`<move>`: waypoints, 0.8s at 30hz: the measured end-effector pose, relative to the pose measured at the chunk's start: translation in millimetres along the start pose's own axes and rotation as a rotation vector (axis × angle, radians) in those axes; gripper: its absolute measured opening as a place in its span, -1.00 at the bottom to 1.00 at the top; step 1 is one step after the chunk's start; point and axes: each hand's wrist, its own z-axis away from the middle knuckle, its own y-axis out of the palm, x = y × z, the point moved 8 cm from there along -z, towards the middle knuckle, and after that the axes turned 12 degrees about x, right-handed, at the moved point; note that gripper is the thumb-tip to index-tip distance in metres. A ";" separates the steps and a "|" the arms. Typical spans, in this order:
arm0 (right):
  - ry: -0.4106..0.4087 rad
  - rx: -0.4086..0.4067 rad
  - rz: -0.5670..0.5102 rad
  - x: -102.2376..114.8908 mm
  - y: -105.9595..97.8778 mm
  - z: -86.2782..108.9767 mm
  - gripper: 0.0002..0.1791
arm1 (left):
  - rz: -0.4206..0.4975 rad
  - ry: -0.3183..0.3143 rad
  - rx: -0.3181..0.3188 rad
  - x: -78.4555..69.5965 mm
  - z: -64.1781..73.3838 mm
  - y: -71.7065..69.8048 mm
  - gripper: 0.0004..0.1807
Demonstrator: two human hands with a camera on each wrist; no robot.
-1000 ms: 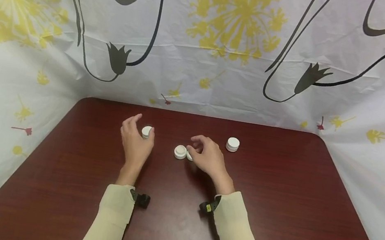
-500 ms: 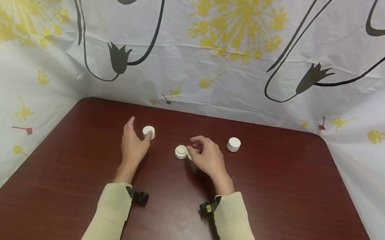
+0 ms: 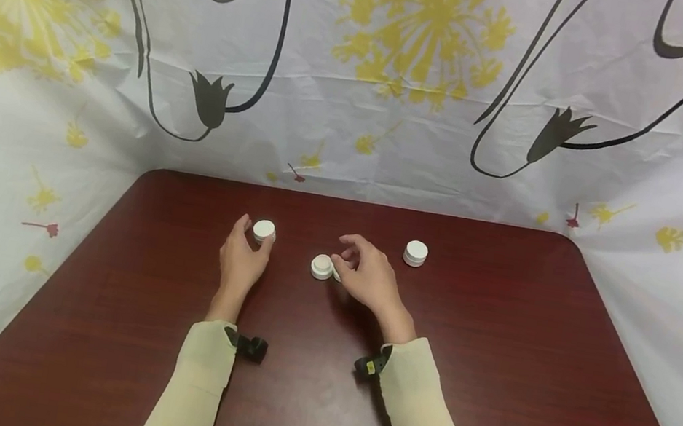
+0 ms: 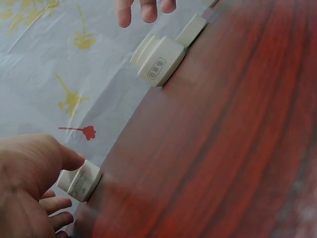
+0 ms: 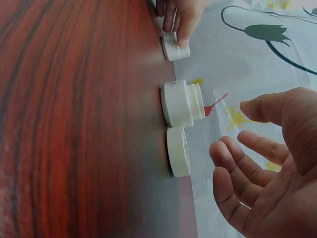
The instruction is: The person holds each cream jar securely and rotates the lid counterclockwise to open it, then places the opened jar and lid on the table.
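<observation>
At the left stands a small white lidded cream jar (image 3: 264, 230). My left hand (image 3: 240, 263) is around it, the thumb against the lid's side in the left wrist view; in the head view a narrow gap shows between jar and index finger. A second white jar (image 3: 321, 267) stands uncapped at the middle, its neck (image 5: 196, 100) bare. Its lid (image 5: 178, 151) lies flat beside it, partly hidden by my right hand in the head view. My right hand (image 3: 369, 277) hovers over that lid, fingers loosely curved, holding nothing.
A third white jar (image 3: 415, 253), capped, stands farther right near the back. The reddish-brown table (image 3: 493, 353) meets a patterned white sheet (image 3: 349, 162) at its far edge and along both sides.
My left hand first draws back slightly from the left jar with straighter fingers, then moves in and bends them around it. My right hand stays over the lid. The jars stay in place.
</observation>
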 end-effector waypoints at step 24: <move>-0.082 -0.115 -0.019 11.8 -5.7 0.9 -0.70 | -0.065 0.049 0.041 -20.3 4.3 6.4 -0.44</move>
